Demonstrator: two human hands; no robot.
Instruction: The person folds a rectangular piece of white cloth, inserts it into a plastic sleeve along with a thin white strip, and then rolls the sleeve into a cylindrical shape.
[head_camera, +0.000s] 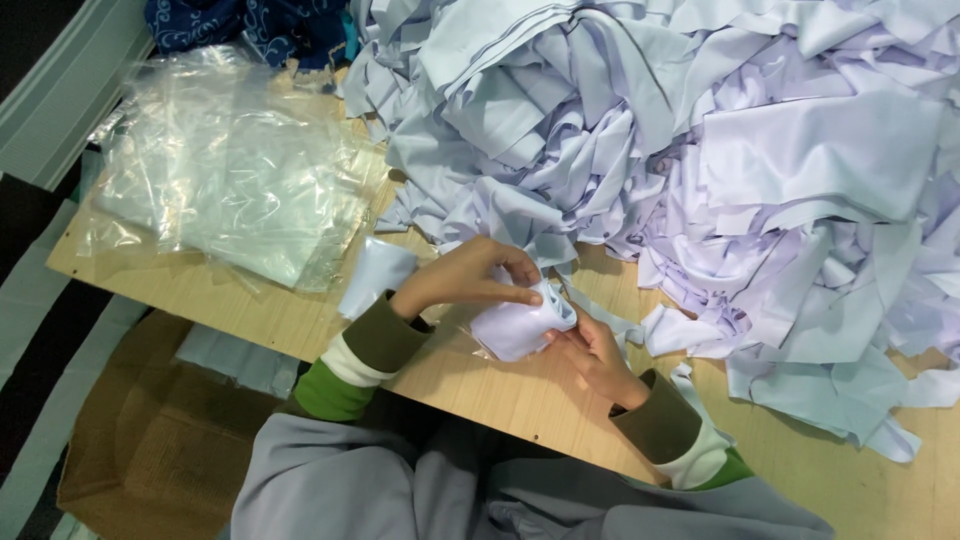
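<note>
Both hands work on one small folded piece of pale lilac cloth (520, 325), which is held just above the near edge of the wooden worktop (200, 280), close to the middle of the view. The left hand (470, 278) comes from the left and lies over the top of the piece; its fingers (515, 268) are bent and closed on the upper fold, with the thumb pressing along the cloth. The right hand (592, 352) is under and to the right of the piece, and its fingers are also closed on it, pinching the lower right edge. So the cloth is gripped from two sides and does not lie flat on the wood.

Just left of the left hand, a second small folded cloth piece (375, 275) rests on the worktop. Farther left there is a loose stack of clear plastic bags (230, 180), wrinkled and shiny, covering the far left part of the wood. The far and right side of the worktop is filled by a big pile of white and lilac cloth pieces (700, 150), thrown together without order; some strips of it reach near the right hand. At the far left corner a dark blue patterned fabric (250, 25) shows behind the bags. Below the worktop edge, at the near left, a brown cardboard box (150, 450) stands on the floor.
</note>
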